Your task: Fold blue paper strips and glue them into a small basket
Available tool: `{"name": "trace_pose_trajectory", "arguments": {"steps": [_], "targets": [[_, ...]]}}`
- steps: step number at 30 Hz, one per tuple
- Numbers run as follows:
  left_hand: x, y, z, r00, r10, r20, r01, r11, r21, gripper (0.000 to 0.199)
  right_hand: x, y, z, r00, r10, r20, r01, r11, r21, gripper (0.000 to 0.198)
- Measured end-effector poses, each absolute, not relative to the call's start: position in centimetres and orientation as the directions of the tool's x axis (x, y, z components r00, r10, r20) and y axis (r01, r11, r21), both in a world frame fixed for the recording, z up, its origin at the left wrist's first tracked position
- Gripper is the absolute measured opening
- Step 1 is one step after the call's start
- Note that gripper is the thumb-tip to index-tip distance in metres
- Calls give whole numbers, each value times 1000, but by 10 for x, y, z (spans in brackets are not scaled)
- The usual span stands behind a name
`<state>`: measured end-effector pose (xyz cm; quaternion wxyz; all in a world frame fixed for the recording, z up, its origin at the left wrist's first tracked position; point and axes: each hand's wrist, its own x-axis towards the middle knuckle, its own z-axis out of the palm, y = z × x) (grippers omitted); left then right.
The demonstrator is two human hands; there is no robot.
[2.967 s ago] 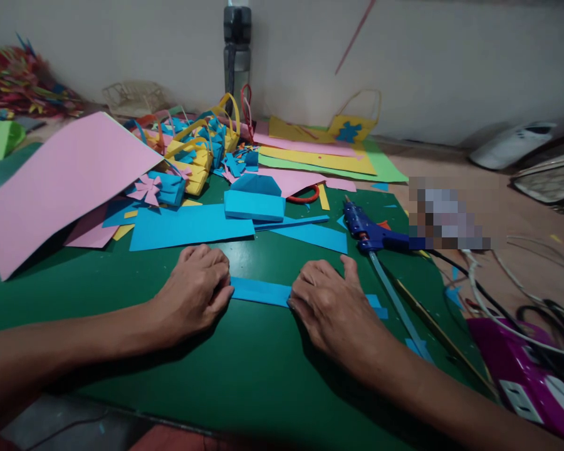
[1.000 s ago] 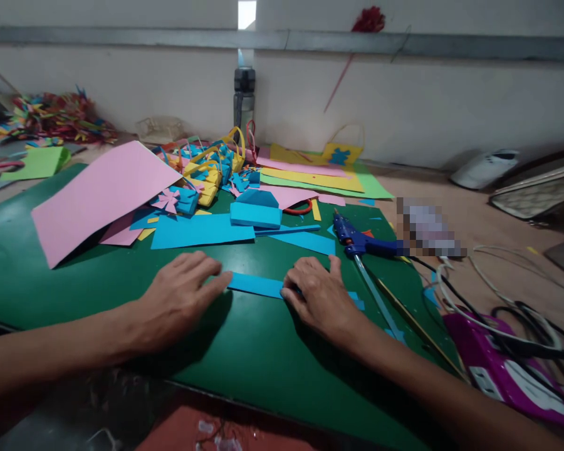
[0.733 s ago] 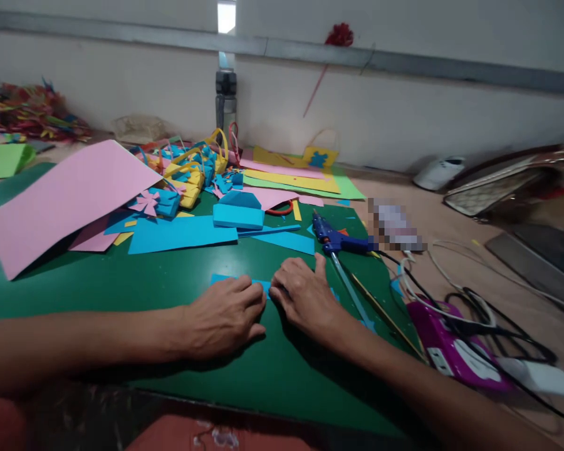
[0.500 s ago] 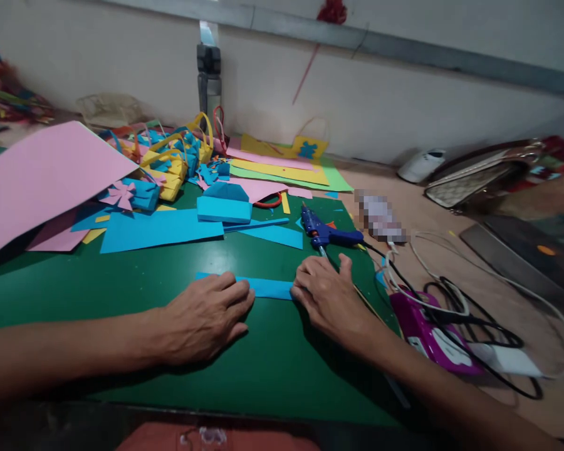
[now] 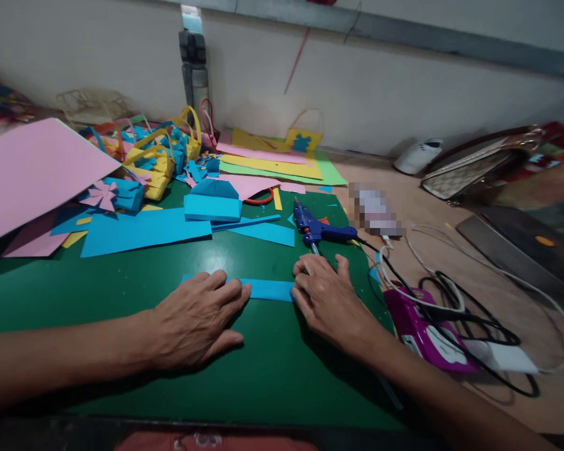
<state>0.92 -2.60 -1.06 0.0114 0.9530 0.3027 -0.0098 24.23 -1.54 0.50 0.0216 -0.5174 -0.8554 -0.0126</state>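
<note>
A narrow blue strip (image 5: pixel 271 290), apparently craft paper or foam, lies across the green board in front of me. My left hand (image 5: pixel 200 319) rests palm down over its left part, fingers stretched along it and thumb apart on the board. At the strip's right end, my right hand (image 5: pixel 326 297) has its fingers bent and closed on the edge; its little finger sticks up. The underside of that grip is hidden. Just beyond the right hand lies a blue glue gun (image 5: pixel 317 227), nozzle pointing away. A folded blue piece (image 5: pixel 212 207) sits on a larger blue sheet (image 5: pixel 145 232).
Small blue and yellow baskets (image 5: pixel 157 169) are heaped at the back left beside a large pink sheet (image 5: pixel 37 169). Coloured sheets (image 5: pixel 272 166) lie by the wall. On the right are a phone (image 5: pixel 376 210), tangled cables (image 5: pixel 455 300) and a purple box (image 5: pixel 423 332).
The view has shifted slightly, moving the scene leftward. My left hand has flattened and slid a little left along the strip; my right hand stays at its right end.
</note>
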Motion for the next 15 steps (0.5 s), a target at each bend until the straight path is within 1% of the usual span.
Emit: {"name": "trace_pose_trajectory", "arguments": {"steps": [4,7,9,15], "targets": [[11,-26,-11,826,563,-37,564,-826,16,69,241,-15,6,-473,880,48,881,472,16,22],[13,-26,-11,824,565,-36,566,-825,3,76,241,-17,6,-483,872,75,876,480,49,22],[15,-27,-10,819,572,-43,572,-820,2,78,241,-18,6,-485,870,86,874,482,59,21],[23,-29,-6,796,599,-88,601,-799,3,80,241,-19,6,-478,875,75,879,476,37,19]]}}
